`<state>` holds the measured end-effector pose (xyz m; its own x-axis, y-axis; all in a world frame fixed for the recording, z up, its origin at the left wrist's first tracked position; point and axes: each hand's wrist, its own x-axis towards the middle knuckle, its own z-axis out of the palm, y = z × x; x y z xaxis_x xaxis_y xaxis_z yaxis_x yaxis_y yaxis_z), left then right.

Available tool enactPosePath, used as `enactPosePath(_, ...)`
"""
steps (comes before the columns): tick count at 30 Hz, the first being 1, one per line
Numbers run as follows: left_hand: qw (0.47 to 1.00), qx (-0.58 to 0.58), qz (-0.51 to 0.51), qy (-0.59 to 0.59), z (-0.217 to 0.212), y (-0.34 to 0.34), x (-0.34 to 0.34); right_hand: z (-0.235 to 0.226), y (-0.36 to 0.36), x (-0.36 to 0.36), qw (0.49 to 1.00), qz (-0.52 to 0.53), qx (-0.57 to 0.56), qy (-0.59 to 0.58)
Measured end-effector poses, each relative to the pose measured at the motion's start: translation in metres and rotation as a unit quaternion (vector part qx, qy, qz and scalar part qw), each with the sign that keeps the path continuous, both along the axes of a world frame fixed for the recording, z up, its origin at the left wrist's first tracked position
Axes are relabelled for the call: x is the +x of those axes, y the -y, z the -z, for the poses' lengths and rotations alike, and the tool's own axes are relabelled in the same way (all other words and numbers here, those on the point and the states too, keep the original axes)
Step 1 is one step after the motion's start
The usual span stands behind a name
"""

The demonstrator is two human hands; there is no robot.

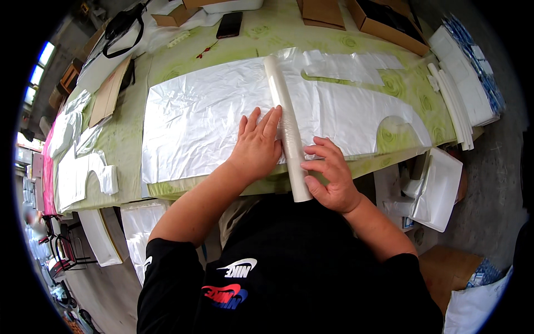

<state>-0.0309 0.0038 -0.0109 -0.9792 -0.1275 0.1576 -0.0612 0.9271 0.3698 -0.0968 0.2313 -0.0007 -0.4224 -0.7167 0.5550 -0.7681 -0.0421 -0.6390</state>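
A long whitish roll or tube (pixel 290 133) lies across a thin white plastic sheet (pixel 206 111) shaped like an apron, with curved cut-outs at its right end. The roll's near end sticks out past the table's front edge. My left hand (pixel 255 143) rests flat on the sheet, fingers stretched out, its fingertips against the roll's left side. On the other side of the roll, my right hand (pixel 329 175) has its fingers bent and spread apart, with the tips touching or very close to the roll. Neither hand is wrapped round it.
The table has a green flowered cover (pixel 189 58). A phone (pixel 229 25) and cardboard boxes (pixel 386 25) stand along the far side. Folded white plastic pieces (pixel 83 175) lie at left. Thin white rolls (pixel 451 106) lie at right, beside stacked white packs (pixel 464 72).
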Motion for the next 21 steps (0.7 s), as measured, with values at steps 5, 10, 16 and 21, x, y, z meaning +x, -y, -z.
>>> enactPosePath(5,0.999,-0.012,-0.010,0.041,-0.006,0.002,-0.003,-0.006,0.016,0.000,0.996,-0.069,0.054,-0.019)
enactPosePath(10,0.993,0.085,-0.021,-0.074,-0.011,0.034,-0.020,-0.005,0.026,0.001,0.997,-0.068,0.045,-0.010)
enactPosePath(16,0.992,0.107,-0.050,-0.047,0.001,0.015,-0.024,-0.003,0.023,0.005,0.997,-0.059,0.045,0.019)
enactPosePath(21,0.998,-0.003,-0.058,-0.039,0.007,0.005,-0.021,-0.005,0.024,0.004,0.997,-0.046,0.054,-0.012)
